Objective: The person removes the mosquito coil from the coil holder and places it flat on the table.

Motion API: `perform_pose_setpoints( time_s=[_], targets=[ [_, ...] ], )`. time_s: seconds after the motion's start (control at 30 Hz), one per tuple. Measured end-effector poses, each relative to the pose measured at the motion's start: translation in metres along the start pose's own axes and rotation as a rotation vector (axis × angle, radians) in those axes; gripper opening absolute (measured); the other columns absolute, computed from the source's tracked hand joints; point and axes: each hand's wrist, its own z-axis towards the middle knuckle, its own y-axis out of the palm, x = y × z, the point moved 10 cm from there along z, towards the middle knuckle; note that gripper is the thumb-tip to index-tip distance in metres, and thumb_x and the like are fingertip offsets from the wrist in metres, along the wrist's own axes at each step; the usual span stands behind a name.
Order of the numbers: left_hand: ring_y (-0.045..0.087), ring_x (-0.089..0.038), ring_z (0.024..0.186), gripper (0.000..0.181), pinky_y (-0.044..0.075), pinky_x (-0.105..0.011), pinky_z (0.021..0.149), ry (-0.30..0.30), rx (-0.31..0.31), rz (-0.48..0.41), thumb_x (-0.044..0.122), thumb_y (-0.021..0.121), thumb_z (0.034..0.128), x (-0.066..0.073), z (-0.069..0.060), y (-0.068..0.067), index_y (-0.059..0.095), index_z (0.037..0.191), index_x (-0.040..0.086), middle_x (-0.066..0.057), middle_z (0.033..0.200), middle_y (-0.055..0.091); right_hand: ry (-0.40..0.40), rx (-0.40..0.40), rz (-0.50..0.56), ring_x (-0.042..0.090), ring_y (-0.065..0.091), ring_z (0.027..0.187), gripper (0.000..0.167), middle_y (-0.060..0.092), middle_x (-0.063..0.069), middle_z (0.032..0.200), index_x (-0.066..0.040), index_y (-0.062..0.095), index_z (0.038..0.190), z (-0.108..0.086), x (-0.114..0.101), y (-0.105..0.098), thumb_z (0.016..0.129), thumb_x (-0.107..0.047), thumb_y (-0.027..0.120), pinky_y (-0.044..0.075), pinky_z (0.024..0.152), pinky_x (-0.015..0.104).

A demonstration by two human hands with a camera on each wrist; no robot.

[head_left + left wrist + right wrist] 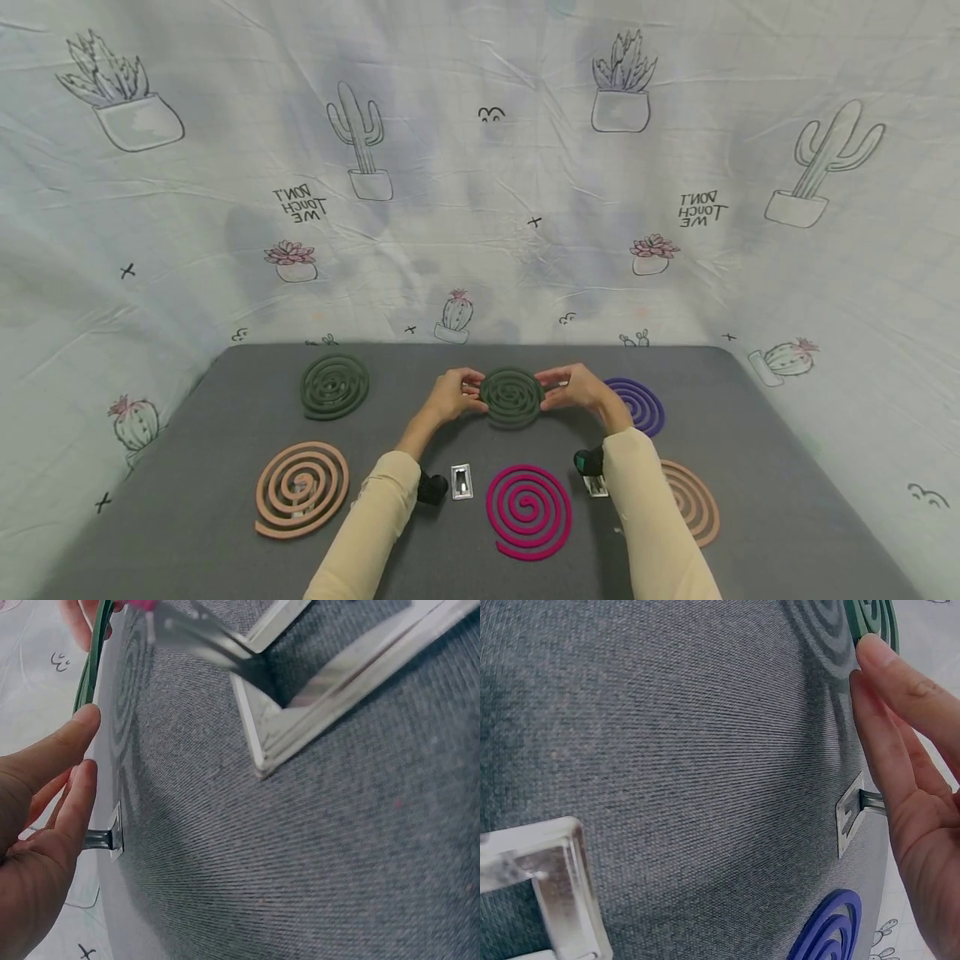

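A dark green mosquito coil [512, 397], tightly wound, is held above the grey tabletop between both hands; its shadow falls on the cloth in the wrist views. My left hand [453, 393] pinches its left edge with thumb and fingers. On the opposite edge, my right hand [573, 387] grips it the same way. The left wrist view shows the coil [91, 664] almost edge-on beyond the left thumb. Only part of the coil [877, 622] appears at the top of the right wrist view, at the right fingertips.
Around lie another green coil [334, 387], a purple coil [637, 407], a pink coil [528, 512] and two tan coils [302, 490] [693, 502]. Small metal stands [462, 482] [596, 486] sit near the forearms. More stands [116, 834] [849, 814] show below the hands.
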Motion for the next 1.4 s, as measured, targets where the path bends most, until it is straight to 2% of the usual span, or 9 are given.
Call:
perform_pose_setpoints(
  time_s=[0.17,0.33,0.6,0.77,0.93,1.13,1.4],
  targets=[
    [0.074,-0.043,0.121,0.049,0.066,-0.038,0.1,-0.025,0.003,0.007,-0.012,0.087,0.0861,-0.002,-0.001,0.003,0.068,0.132,-0.014,-0.03,0.129,0.072,0.0,0.002,-0.03,0.051,0.066,0.133,0.058,0.058,0.038,0.151,0.017,0.058,0.146,0.0,0.001,0.001,0.091,0.017,0.078,0.065,0.103,0.042],
    [0.075,-0.042,0.12,0.05,0.066,-0.038,0.1,-0.024,0.002,0.032,-0.013,0.086,0.0857,-0.001,-0.002,0.004,0.068,0.132,-0.014,-0.029,0.128,0.072,0.016,-0.002,-0.031,0.051,0.065,0.134,0.059,0.058,0.038,0.152,0.016,0.058,0.147,0.0,0.002,0.002,0.091,0.017,0.078,0.065,0.104,0.043],
    [0.075,-0.043,0.119,0.051,0.067,-0.035,0.098,-0.01,-0.032,0.058,-0.017,0.086,0.0838,0.003,-0.002,0.008,0.067,0.132,-0.017,-0.032,0.131,0.071,0.049,0.008,-0.015,0.036,0.075,0.116,0.051,0.067,0.037,0.134,0.02,0.062,0.138,0.003,0.006,0.002,0.089,0.021,0.078,0.068,0.095,0.039],
    [0.073,-0.043,0.12,0.051,0.066,-0.034,0.098,-0.008,-0.033,0.064,-0.018,0.085,0.0832,-0.001,0.001,0.012,0.067,0.131,-0.018,-0.031,0.13,0.072,0.051,0.012,-0.034,0.037,0.076,0.116,0.051,0.067,0.038,0.134,0.022,0.062,0.137,0.003,0.005,0.003,0.088,0.022,0.077,0.068,0.094,0.037],
    [0.074,-0.042,0.118,0.051,0.067,-0.033,0.097,-0.003,-0.032,0.062,-0.019,0.086,0.082,-0.003,0.001,0.012,0.067,0.13,-0.018,-0.031,0.128,0.073,0.054,0.023,-0.063,0.035,0.076,0.112,0.051,0.07,0.037,0.132,0.022,0.063,0.135,0.001,0.002,0.004,0.087,0.023,0.078,0.069,0.092,0.035],
    [0.077,-0.039,0.115,0.051,0.067,-0.032,0.095,0.003,-0.036,0.113,-0.016,0.087,0.0822,0.002,-0.001,0.01,0.068,0.129,-0.017,-0.03,0.126,0.074,0.028,0.03,-0.127,0.035,0.078,0.107,0.049,0.073,0.037,0.126,0.024,0.064,0.131,0.001,-0.004,0.006,0.085,0.023,0.08,0.069,0.09,0.034],
    [0.076,-0.038,0.118,0.051,0.066,-0.032,0.098,-0.033,-0.038,0.141,-0.013,0.088,0.0834,-0.001,0.0,0.01,0.07,0.131,-0.015,-0.028,0.125,0.075,0.018,0.044,-0.188,0.033,0.077,0.104,0.048,0.075,0.035,0.122,0.023,0.067,0.128,0.001,-0.006,0.007,0.083,0.023,0.082,0.069,0.089,0.036]
  ],
)
